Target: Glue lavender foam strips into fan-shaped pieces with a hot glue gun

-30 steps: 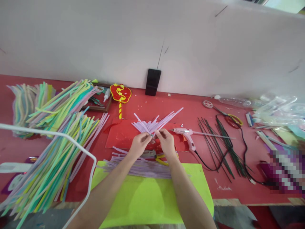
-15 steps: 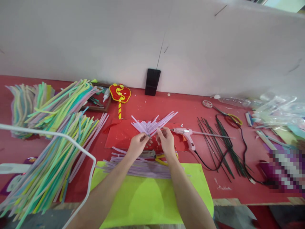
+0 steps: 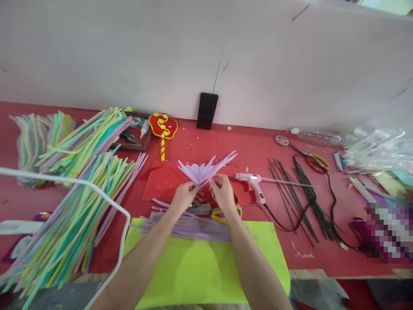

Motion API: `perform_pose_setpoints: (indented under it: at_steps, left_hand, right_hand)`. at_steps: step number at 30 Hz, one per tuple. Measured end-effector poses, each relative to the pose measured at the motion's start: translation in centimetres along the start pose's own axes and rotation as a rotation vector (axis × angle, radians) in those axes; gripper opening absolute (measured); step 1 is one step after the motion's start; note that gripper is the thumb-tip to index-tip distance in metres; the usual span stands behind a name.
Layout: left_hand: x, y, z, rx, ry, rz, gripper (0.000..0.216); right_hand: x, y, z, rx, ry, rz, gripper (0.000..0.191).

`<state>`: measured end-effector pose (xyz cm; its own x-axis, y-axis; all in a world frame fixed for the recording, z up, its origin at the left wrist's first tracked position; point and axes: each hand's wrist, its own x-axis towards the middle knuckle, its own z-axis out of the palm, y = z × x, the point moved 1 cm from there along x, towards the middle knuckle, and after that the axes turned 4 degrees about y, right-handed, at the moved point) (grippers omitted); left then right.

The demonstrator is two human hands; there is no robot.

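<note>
A V-shaped bundle of lilac pipe cleaners is held over a red board, its loose ends fanning up and outward. With thumb and forefinger pinched, my left hand grips the lower tip of the bundle. My right hand is closed in a pinch at the lower right side, on the strands there. Below my hands lie more lilac pipe cleaners and a pair of yellow-handled pliers, partly covered by my right wrist. A pink glue gun rests just right of my right hand.
Multicoloured pipe cleaners are heaped on the left, crossed by a white bent rod. A red and yellow fan and a phone are at the back. Green wire stems, scissors and clear plastic lie right.
My right hand has shifted slightly left and down along the bundle's right side, and the right-hand strands have moved slightly left. My left hand keeps its pinch at the tip.
</note>
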<state>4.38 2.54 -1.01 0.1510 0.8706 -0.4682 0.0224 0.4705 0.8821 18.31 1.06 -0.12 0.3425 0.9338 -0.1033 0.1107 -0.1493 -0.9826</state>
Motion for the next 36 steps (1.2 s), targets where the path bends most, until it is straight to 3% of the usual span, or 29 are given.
perform_pose_setpoints:
  at_steps: [3, 9, 23, 26, 31, 36]
  left_hand:
    - [-0.1, 0.1, 0.0, 0.040, 0.005, 0.061, 0.019]
    - [-0.6, 1.3, -0.1, 0.116, 0.001, 0.329, 0.020]
    - [-0.7, 1.4, 0.0, 0.128, -0.007, 0.402, 0.020]
    - [-0.7, 1.3, 0.1, 0.168, -0.003, 0.317, 0.018]
    - [-0.7, 1.0, 0.4, 0.143, -0.040, 0.021, 0.017]
    - [-0.8, 1.3, 0.6, 0.136, -0.022, -0.072, 0.022]
  right_hand:
    - [0.0, 0.0, 0.0, -0.031, 0.000, -0.027, 0.032]
    - [0.1, 0.2, -0.1, -0.043, 0.004, -0.048, 0.033]
    - [-0.2, -0.6, -0.3, 0.063, 0.037, -0.094, 0.023]
    - [-0.1, -0.5, -0.3, 0.019, 0.059, -0.106, 0.022]
    - [0.0, -0.5, -0.6, -0.100, 0.183, -0.145, 0.019]
    - [0.1, -0.6, -0.8, -0.107, 0.309, -0.172, 0.020]
